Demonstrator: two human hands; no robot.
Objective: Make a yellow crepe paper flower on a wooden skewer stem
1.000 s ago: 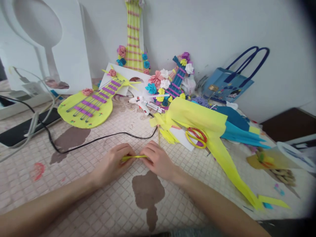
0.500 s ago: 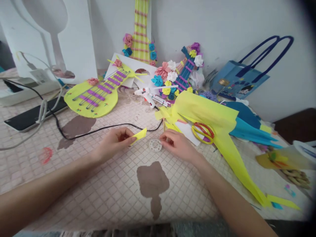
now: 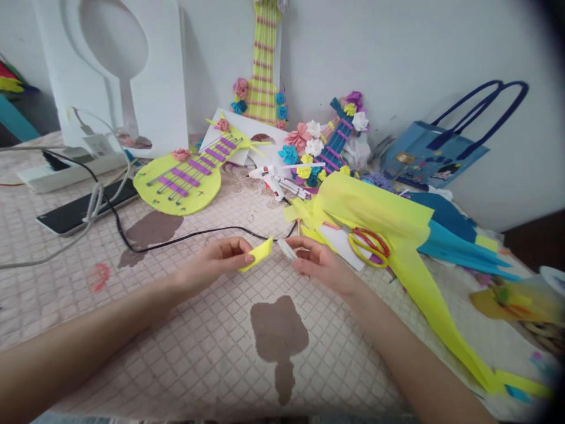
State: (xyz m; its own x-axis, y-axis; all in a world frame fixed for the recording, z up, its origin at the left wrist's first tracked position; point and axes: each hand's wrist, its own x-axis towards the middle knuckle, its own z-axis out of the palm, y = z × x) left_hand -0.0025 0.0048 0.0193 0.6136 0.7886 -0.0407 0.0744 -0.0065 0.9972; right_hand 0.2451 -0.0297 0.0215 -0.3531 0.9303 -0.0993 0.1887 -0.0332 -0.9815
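Observation:
My left hand (image 3: 227,259) pinches a small folded piece of yellow paper (image 3: 259,255) between thumb and fingers, its pointed end toward the right. Facing it, my right hand (image 3: 320,265) grips a small whitish spool (image 3: 288,249) by its rim. The spool is turned nearly edge-on, and a narrow gap separates it from the paper. Both hands are just above the table's quilted cloth (image 3: 212,347). To the right of my right hand lie scissors (image 3: 369,247) with red and yellow handles, beside a large sheet of yellow paper (image 3: 375,197).
A black cable (image 3: 194,234) runs behind my hands. Farther back are a white glue gun (image 3: 271,181), a yellow paper lute (image 3: 176,191), and paper flowers (image 3: 298,138). A phone-like black slab (image 3: 83,206) and power strip (image 3: 70,171) are left; a blue bag (image 3: 435,153) stands right.
My right hand has turned the spool from face-on to nearly edge-on and lifted it slightly. The folded yellow paper is now closer to it. The whole view has shifted a little.

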